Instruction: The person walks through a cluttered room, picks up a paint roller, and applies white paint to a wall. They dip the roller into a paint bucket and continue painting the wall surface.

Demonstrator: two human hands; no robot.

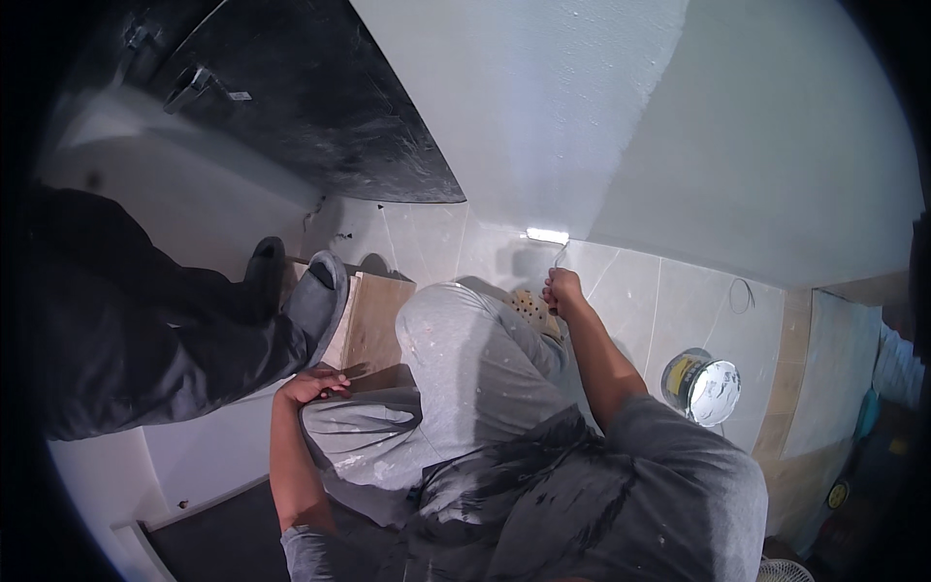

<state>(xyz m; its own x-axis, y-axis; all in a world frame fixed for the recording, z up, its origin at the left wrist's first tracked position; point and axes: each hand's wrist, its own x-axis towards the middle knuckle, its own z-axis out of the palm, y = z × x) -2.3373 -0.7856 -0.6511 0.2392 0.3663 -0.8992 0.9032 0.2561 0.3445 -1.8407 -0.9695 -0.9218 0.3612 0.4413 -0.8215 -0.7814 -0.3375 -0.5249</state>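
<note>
In my right hand [562,289] is a small paint roller [548,236], the fingers closed round its handle. Its white sleeve sits low at the foot of the wall [621,107], which is bright white and wet-looking on the left and duller grey on the right. My left hand [312,384] rests beside my bent knee, near a wooden board [373,320]. Its fingers are stretched out and seem to hold nothing. To my right an open paint bucket [716,393] stands on the tiled floor, white paint over its top.
Close on my left are another person's legs in dark trousers [145,320] and grey slippers [316,306]. A black door [310,107] with a handle is at upper left. A thin wire loop [742,296] lies on the tiles. A pale sheet [832,369] lies at far right.
</note>
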